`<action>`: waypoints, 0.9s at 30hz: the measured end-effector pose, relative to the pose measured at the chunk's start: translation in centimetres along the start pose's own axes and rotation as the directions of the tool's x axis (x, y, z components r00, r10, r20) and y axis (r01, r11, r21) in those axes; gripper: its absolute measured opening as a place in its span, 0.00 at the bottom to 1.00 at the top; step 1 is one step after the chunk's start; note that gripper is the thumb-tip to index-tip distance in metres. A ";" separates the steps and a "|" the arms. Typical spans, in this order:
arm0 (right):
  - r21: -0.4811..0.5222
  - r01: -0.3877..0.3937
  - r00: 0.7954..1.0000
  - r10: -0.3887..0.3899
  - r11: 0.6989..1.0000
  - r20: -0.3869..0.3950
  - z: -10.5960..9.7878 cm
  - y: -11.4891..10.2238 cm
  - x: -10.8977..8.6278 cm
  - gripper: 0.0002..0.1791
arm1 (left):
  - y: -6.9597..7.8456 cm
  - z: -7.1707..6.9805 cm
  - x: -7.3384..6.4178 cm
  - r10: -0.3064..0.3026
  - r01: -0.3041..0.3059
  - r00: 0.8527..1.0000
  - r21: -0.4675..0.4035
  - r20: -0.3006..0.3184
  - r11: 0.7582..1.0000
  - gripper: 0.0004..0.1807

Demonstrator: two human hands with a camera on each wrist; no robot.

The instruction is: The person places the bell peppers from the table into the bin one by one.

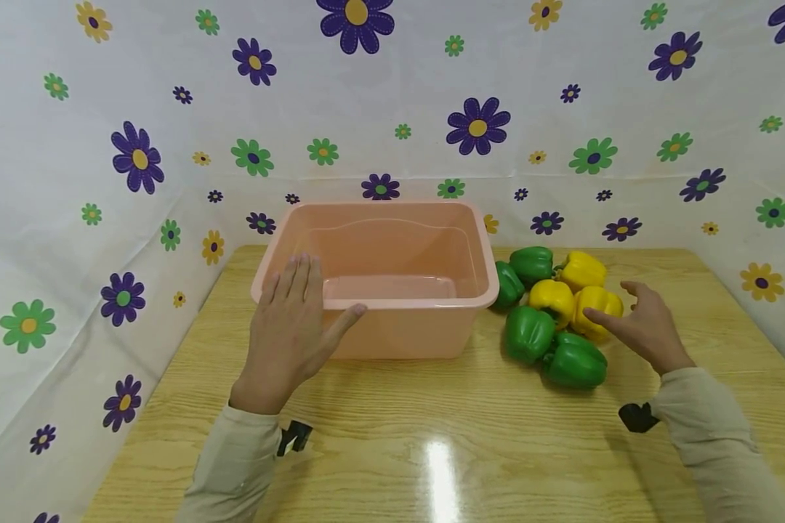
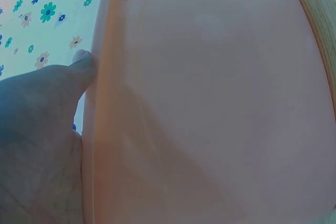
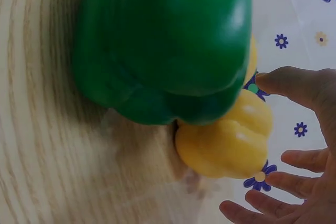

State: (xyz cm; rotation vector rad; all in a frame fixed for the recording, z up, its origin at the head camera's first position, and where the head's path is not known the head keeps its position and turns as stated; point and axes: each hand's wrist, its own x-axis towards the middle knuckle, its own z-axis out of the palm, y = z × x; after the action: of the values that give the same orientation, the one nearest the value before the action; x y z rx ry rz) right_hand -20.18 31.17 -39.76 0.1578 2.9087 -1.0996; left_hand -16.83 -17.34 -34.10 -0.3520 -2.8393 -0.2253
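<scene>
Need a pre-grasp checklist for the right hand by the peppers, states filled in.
1. Tub upright, opening up: ok.
2. Left hand at the tub's near rim: ok, laid flat there.
3. Right hand free: ok, fingers spread, holding nothing.
4. Nearest yellow pepper standing apart from the others: not ok, bunched with another yellow pepper.
5. Right thumb touching that nearest pepper: cannot tell; it overlaps it in the head view.

Table (image 1: 366, 421): wood-grained
Pink tub (image 1: 399, 333): near far left corner
Green peppers (image 1: 574, 361): four, toward right edge
Yellow peppers (image 1: 582, 270): three, beside them
</scene>
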 end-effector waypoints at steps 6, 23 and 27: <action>0.047 -0.019 0.999 0.017 0.999 0.034 0.8 0.4 0.2 0.58 | 0.0 -0.1 -0.1 0.001 -0.001 1.000 0.009 -0.005 1.000 0.56; 0.129 -0.074 0.996 0.067 0.989 0.055 1.8 1.2 0.4 0.63 | 0.1 -0.3 -0.1 0.004 -0.004 1.000 0.004 0.004 1.000 0.56; 0.155 -0.078 0.995 0.067 0.985 0.075 1.9 1.4 0.4 0.62 | 0.1 -0.3 -0.1 0.003 -0.003 1.000 0.010 0.005 1.000 0.56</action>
State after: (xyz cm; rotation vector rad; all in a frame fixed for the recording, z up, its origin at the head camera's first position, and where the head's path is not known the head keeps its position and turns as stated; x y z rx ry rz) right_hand -20.46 30.99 -42.18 0.2231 2.7313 -1.2950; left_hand -16.65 -17.28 -33.83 -0.3553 -2.8435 -0.2098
